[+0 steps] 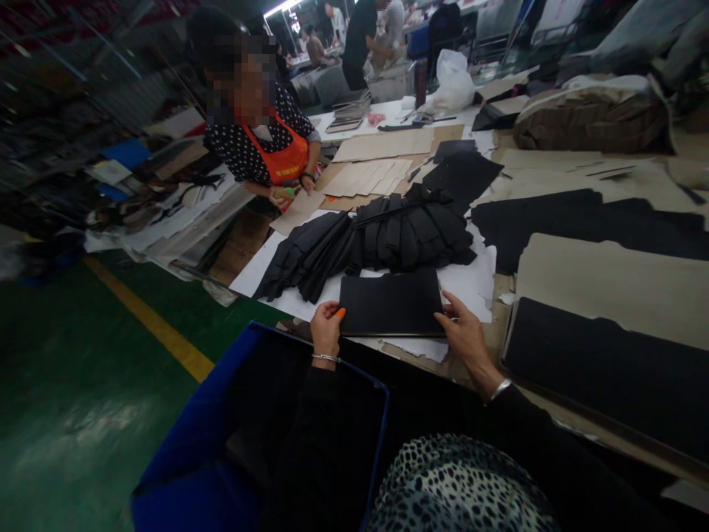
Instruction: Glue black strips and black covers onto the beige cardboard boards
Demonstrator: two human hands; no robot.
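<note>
A flat black rectangular panel [391, 304] lies level between my hands at the near edge of the table. My left hand [326, 329] pinches its left edge, with an orange cover on the thumb. At the panel's right edge, my right hand [461, 332] holds the corner between thumb and fingers. Just beyond the panel, bundled black strips [410, 229] spread in a fan over white paper [476, 284]. To the right rests a stack of large black pieces [603, 377], with beige sheets [614, 288] behind it.
A blue bin [193, 436] with dark contents stands below my left arm. Across the table a co-worker in an orange apron [285, 159] handles a beige sheet [299, 210]. More black pieces [587, 222] and a brown bundle [592, 118] lie at the right.
</note>
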